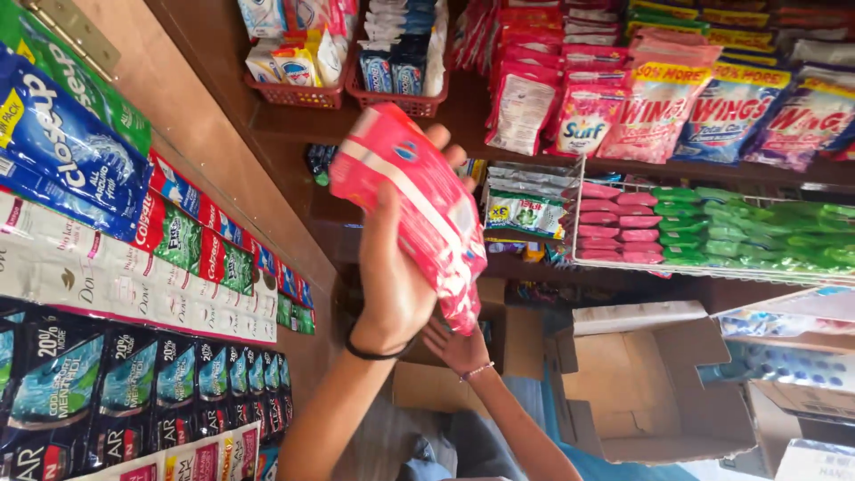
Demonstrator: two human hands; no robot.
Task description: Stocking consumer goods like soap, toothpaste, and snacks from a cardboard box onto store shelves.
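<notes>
Single view only, head-mounted on the person, nothing else to overlap with. It points forward and a bit down along both forearms, which come up from the bottom edge toward frame centre. Camera is rolled, so the shelves (pixel 499 125) run slanted across the top. Very close range: left hand (pixel 392 285) with the pink packet stack (pixel 414 200) fills the middle, right hand (pixel 456 346) just below it. Hanging sachet strips (pixel 134 267) crowd the left edge, almost against the lens. Wire rack (pixel 704 232) sits right of centre, farther back. Open cardboard box (pixel 641 383) is lower right, seen from above.
</notes>
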